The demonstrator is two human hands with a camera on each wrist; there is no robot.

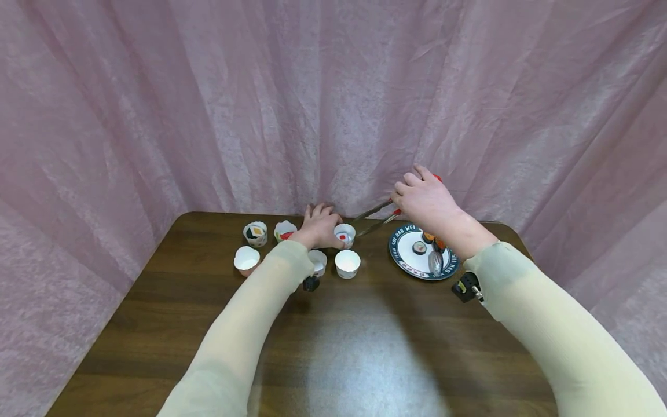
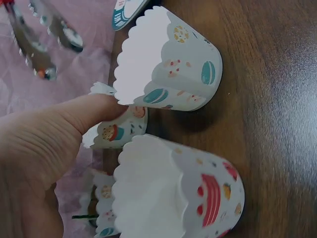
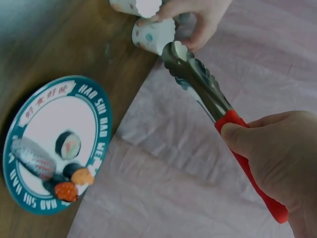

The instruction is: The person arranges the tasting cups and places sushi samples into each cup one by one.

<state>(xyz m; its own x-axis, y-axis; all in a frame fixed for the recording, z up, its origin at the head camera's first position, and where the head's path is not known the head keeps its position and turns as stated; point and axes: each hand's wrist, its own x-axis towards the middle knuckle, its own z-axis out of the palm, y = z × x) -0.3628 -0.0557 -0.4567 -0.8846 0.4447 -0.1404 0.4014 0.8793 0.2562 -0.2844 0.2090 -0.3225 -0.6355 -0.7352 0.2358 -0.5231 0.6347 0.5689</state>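
My left hand (image 1: 320, 227) reaches over the back row of paper baking cups. Its thumb and fingers pinch the rearmost right cup (image 1: 349, 229), which has a small white and red thing inside. The fingers' far side is hidden in the left wrist view, where the thumb lies at the rim of that cup (image 2: 132, 126). In my right hand (image 1: 424, 194) I grip metal tongs (image 3: 200, 87) by their red handles. The tong tips are apart, hold nothing and hang close to the right of that cup. The plate (image 3: 101, 116) lies below my right wrist.
The plate carries several sushi pieces, including a roll (image 1: 419, 248) and a silvery piece (image 1: 435, 263). More cups stand around my left hand: a bare white one (image 1: 347, 262) in front, filled ones (image 1: 255, 233) at the back left. A pink curtain (image 1: 333, 104) hangs behind the table.
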